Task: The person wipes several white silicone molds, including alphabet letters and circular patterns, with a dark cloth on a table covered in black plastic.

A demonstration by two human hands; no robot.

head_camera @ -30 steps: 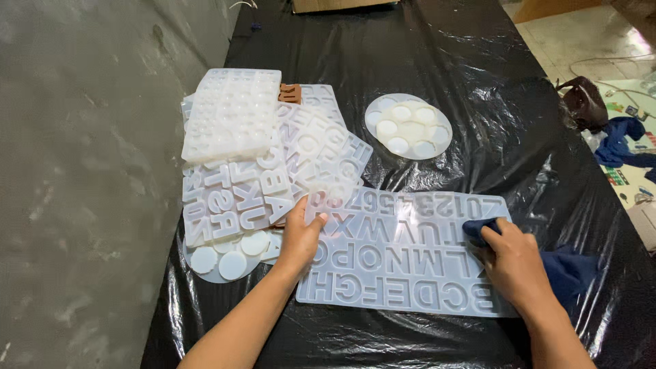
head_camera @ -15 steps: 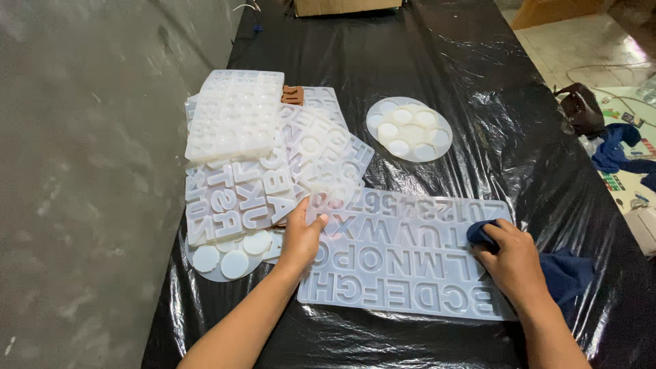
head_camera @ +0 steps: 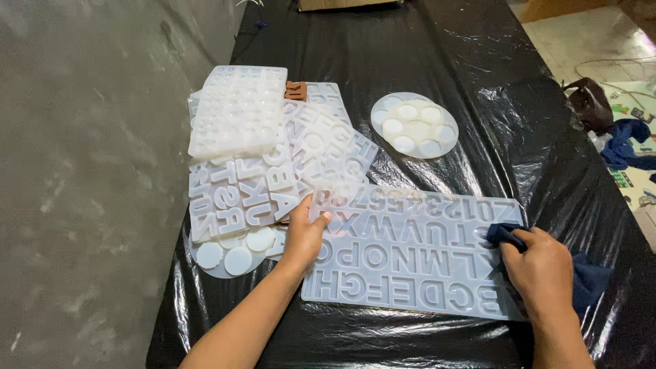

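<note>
Silicone letter mould (head_camera: 410,253): left hand (head_camera: 304,236) flat on its left edge, right hand (head_camera: 540,270) grip clamped on blue cloth (head_camera: 588,280).

grey concrete floor (head_camera: 82,205) beside a table (head_camera: 410,41) under glossy black plastic, perhaps tiles beyond

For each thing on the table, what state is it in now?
Large alphabet mould: flat, pinned down by the left hand.
Blue cloth: bunched, gripped by the right hand on the mould.
Stack of moulds: piled, overlapping.
Round mould: flat, apart, untouched.
</note>
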